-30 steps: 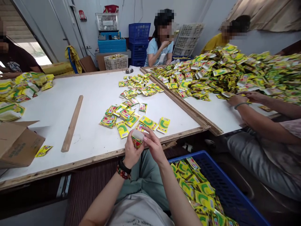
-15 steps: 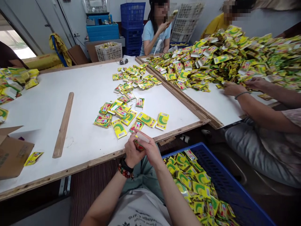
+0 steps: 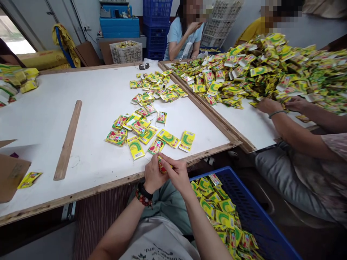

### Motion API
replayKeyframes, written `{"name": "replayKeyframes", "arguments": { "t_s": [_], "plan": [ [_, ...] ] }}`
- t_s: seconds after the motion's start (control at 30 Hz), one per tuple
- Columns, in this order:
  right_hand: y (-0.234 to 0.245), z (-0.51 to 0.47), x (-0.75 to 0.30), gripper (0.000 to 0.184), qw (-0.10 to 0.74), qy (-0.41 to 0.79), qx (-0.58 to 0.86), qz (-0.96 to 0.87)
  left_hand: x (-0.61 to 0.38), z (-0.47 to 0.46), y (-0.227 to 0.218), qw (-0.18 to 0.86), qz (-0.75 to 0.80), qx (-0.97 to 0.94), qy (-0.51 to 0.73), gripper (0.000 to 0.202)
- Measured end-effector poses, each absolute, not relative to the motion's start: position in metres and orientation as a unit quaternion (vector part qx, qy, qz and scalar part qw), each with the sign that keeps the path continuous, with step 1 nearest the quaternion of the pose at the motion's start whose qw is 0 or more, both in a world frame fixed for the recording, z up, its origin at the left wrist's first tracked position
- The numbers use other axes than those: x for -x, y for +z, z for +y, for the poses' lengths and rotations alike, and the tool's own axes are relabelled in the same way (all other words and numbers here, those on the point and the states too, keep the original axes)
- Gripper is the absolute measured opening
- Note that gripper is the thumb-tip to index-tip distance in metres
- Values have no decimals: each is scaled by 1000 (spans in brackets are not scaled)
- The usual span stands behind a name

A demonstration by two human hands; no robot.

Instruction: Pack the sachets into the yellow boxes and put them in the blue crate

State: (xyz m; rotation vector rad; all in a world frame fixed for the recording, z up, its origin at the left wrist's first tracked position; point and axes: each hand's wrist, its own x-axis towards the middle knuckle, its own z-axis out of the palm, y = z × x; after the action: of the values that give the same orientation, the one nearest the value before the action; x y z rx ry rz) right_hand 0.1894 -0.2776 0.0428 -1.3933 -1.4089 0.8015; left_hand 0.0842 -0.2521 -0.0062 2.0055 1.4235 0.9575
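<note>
My left hand (image 3: 152,174) and my right hand (image 3: 176,172) meet just over the front wooden edge of the white table (image 3: 81,119). Between their fingers they pinch a small red-and-yellow sachet (image 3: 162,165), mostly hidden by the fingers. Loose yellow-and-green sachets (image 3: 141,128) lie scattered on the table just beyond my fingertips. A blue plastic crate (image 3: 217,172) filled with similar sachets stands below and to the right of my right forearm.
A wooden strip (image 3: 67,141) lies on the table's left side. To the right, a seated person's hands (image 3: 276,106) reach into a large sachet heap (image 3: 257,72) on an adjoining table. A cardboard box (image 3: 9,173) sits at the left edge, with another person (image 3: 181,43) seated beyond.
The view has shifted, so the table appears further left. My fingers have closed further around the sachet, hiding its white end. The seated person's hands have moved closer to the heap.
</note>
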Motion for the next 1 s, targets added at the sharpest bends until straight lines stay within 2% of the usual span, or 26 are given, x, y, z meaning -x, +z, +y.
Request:
{"name": "replayKeyframes", "arguments": {
  "t_s": [0.1,0.2,0.3,0.37,0.4,0.5,0.57,0.7,0.73,0.83,0.9,1.0],
  "plan": [
    [43,-278,-187,41,438,278,549,-655,-84,-252,-6,259,531,-729,346,32],
    [42,-281,-184,41,412,226,547,-693,-82,-252,-6,278,514,-726,363,28],
    [50,-296,-194,40,371,198,570,-706,-77,-253,-2,303,432,-748,403,45],
    [59,-313,-213,39,303,170,644,-681,-72,-254,1,325,369,-767,412,61],
    [63,-321,-226,37,254,142,697,-655,-71,-255,2,336,354,-768,414,63],
    [67,-326,-261,40,117,36,803,-584,-71,-254,2,345,363,-747,437,42],
    [60,-308,-275,50,78,2,803,-590,-75,-252,0,330,376,-739,451,29],
    [38,-240,-286,69,13,54,750,-660,-79,-250,-3,301,399,-734,459,18],
    [36,-225,-288,67,1,67,736,-673,-78,-249,-3,300,407,-728,462,18],
    [43,-204,-296,45,-6,74,707,-703,-75,-250,0,291,416,-722,471,20],
    [59,-212,-300,40,-4,64,697,-714,-75,-251,4,265,402,-738,473,26],
    [87,-245,-293,43,66,45,679,-730,-82,-255,14,197,365,-781,466,56]
  ]
}}
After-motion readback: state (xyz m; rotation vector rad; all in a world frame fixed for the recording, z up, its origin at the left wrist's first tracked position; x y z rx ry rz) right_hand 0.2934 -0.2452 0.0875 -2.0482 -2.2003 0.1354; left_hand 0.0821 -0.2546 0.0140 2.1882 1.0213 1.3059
